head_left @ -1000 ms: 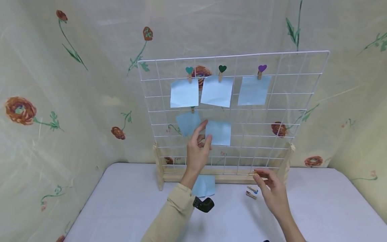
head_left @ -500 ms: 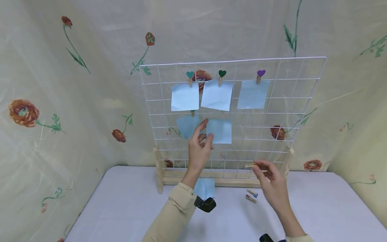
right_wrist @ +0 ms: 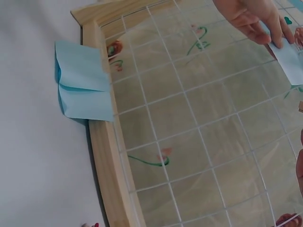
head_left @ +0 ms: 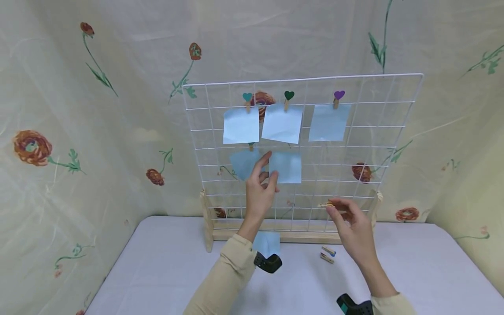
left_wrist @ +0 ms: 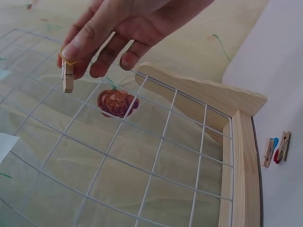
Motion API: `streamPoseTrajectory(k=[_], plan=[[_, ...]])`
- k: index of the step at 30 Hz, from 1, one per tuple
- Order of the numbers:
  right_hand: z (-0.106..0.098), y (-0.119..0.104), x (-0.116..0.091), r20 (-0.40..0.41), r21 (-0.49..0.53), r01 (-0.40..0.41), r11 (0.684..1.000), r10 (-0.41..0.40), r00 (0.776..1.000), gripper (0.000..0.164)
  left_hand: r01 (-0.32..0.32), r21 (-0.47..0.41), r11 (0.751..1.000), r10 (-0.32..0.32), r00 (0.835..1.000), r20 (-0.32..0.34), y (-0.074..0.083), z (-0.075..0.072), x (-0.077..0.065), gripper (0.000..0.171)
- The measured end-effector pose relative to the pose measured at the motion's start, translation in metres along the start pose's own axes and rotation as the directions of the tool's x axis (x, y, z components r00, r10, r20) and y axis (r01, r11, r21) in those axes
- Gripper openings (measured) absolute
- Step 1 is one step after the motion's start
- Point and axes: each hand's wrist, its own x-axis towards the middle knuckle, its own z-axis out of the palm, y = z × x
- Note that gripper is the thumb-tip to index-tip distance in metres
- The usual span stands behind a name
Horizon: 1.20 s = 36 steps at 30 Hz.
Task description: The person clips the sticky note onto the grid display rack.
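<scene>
My left hand (head_left: 260, 188) pinches a blue sticky note (head_left: 290, 168) by its left edge, in front of the white wire grid (head_left: 327, 170). In the right wrist view the same hand (right_wrist: 255, 21) holds the note (right_wrist: 289, 61) close to the wires. Lower right in the head view, my right hand (head_left: 354, 225) pinches a wooden clothespin (head_left: 323, 204), apart from the grid. The left wrist view shows this clothespin (left_wrist: 68, 81) with a yellow part between the fingertips. Heart-topped clothespins hold several blue notes (head_left: 241, 127) on the grid.
A wooden base (head_left: 307, 237) carries the grid on a white table (head_left: 157, 271). Two clothespins (head_left: 327, 254), one blue-topped and one red-topped, lie in front of the base. Blue notes (right_wrist: 83, 71) rest against the base at its middle. A flowered curtain (head_left: 118, 131) hangs behind.
My right hand has risen with the clothespin from near the base to the lower grid wires. The left hand's note has shifted up slightly. The head view has tilted a little.
</scene>
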Motion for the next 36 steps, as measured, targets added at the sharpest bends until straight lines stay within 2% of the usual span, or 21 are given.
streamPoseTrajectory(k=[6,14,27,36], plan=[[0.001,-0.005,0.010,0.000,-0.014,0.047,0.999,-0.047,0.999,0.023,-0.008,0.024,1.000,0.008,1.000,-0.006,0.002,-0.001,0.001,0.046],[0.000,-0.008,0.022,-0.002,-0.003,0.088,0.996,-0.088,0.996,0.023,-0.016,0.011,1.000,0.016,1.000,-0.007,0.002,0.000,0.002,0.045],[-0.002,-0.014,0.030,-0.005,0.022,0.072,0.997,-0.072,0.997,0.025,-0.010,-0.009,1.000,0.009,1.000,-0.015,0.007,0.001,0.003,0.046],[0.001,-0.021,0.040,-0.008,0.003,0.130,0.992,-0.130,0.992,0.023,0.003,-0.003,1.000,-0.003,1.000,-0.022,0.008,0.001,0.005,0.045]])
